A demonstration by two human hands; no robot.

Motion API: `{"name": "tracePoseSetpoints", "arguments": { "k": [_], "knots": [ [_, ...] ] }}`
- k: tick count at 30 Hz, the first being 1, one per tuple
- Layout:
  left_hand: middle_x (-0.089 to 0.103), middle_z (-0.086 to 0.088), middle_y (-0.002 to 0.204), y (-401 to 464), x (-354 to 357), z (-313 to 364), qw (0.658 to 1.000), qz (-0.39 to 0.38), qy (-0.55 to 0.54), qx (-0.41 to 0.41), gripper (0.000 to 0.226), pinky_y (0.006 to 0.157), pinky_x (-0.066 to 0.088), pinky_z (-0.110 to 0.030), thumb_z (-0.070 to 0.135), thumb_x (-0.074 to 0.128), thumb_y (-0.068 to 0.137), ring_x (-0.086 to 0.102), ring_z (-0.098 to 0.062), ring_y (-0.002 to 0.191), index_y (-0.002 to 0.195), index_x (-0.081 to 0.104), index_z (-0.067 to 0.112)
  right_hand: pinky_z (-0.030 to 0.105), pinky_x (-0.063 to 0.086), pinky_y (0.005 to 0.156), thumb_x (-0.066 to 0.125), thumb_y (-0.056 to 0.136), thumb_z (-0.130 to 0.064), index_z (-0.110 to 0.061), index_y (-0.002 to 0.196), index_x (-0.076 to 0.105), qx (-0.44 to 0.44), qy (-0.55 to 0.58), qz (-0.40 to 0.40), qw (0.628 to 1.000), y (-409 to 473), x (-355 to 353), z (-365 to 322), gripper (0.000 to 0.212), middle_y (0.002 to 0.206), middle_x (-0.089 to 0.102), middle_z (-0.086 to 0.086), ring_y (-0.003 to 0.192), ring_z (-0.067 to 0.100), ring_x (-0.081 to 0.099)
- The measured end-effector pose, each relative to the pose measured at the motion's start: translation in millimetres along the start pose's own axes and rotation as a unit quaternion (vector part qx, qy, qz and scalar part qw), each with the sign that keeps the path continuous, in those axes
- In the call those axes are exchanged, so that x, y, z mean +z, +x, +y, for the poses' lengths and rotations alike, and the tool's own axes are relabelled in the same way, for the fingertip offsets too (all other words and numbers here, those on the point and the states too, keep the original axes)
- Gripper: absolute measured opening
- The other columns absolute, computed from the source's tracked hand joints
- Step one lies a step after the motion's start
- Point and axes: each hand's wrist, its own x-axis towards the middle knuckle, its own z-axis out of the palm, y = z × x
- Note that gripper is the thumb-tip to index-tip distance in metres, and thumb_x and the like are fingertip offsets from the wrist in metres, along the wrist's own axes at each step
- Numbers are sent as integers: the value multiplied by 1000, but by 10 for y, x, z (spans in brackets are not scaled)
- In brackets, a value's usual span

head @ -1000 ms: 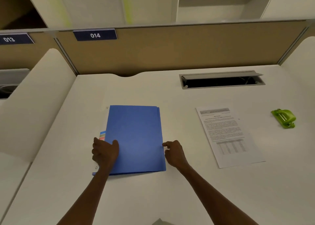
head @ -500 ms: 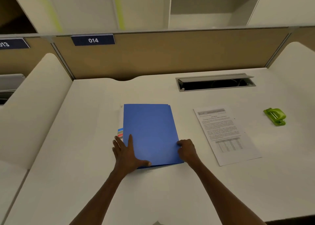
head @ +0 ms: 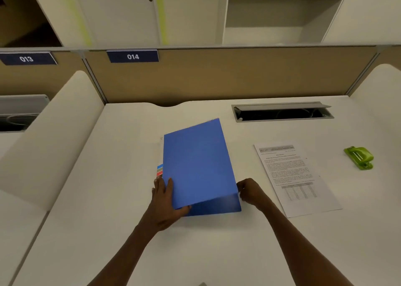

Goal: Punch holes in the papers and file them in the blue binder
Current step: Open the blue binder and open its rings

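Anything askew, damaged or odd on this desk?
Nothing damaged or spilled. The printed paper sheet lies slightly skewed beside the blue binder, whose cover the right hand is lifting. The green hole punch sits untouched.

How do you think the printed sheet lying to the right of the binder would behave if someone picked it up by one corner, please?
The printed sheet looks like thin paper lying flat on the desk, so it would probably droop. It seems very light, and a push would likely slide it across the smooth top. Getting a grip may mean first lifting an edge.
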Motion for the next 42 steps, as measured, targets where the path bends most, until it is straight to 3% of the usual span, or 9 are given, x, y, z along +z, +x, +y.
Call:
{"name": "tracePoseSetpoints", "arguments": {
  "k": [7,9,12,18,26,31,34,37,42],
  "knots": [
    [55,4,134,-306,-131,-91,945,165,-279,-37,65,91,41,-8,29,66,83,53,-10,119,141,42,13,29,44,94,43,95,-5,-4,123,62,-70,-182,-33,980,29,1,-62,35,126,61,13,114,30,58],
    [72,13,95,-378,-142,-112,922,220,-313,-67,51,69,44,-2,33,61,85,61,0,84,125,59,2,27,46,89,44,93,-7,-4,120,63,-75,-214,-28,974,32,32,-77,32,121,62,12,109,27,60],
    [55,13,47,-471,-136,-151,885,289,-350,-102,49,49,37,-12,34,57,91,47,-3,48,75,60,-12,28,47,79,46,90,-7,-1,107,64,-54,-225,-21,973,79,94,-80,25,112,64,12,100,26,62],
    [71,-14,77,-521,-62,-396,842,399,-312,-184,56,67,56,-38,44,40,96,66,-26,69,74,65,0,32,44,76,44,90,-3,-12,78,42,-49,-266,7,963,-6,183,-264,15,107,57,12,86,24,52],
    [68,-13,51,-562,-121,-655,826,268,-363,-338,55,72,59,-43,38,50,94,69,-30,52,60,69,-1,34,47,90,42,95,-8,-4,116,53,-66,-334,30,940,-35,285,-331,24,118,52,13,110,27,53],
    [67,-6,52,-459,-152,-267,901,283,-276,-180,39,58,56,-33,30,62,90,65,-20,50,58,66,8,34,47,90,46,95,-13,-5,116,54,-76,-335,32,939,-74,305,-319,24,119,52,14,108,26,54],
    [70,-1,76,-205,-159,-115,928,291,-220,-77,13,67,50,-24,19,75,80,65,-15,68,81,68,8,34,48,88,48,94,-12,-4,114,54,-79,-342,30,936,-113,314,-319,22,117,51,14,106,27,53],
    [59,4,105,65,-90,-138,947,246,-203,-50,46,84,47,-26,18,81,73,57,-12,95,113,62,7,33,48,84,49,93,-12,-5,111,56,-85,-358,38,929,-146,338,-321,20,115,52,13,104,26,53],
    [59,-4,96,186,21,-110,942,249,-214,-69,39,73,41,-13,12,80,73,58,-18,90,106,62,4,31,46,78,51,90,-11,-7,104,57,-90,-383,56,918,-183,370,-431,16,112,54,13,102,27,53]
  ]
}}
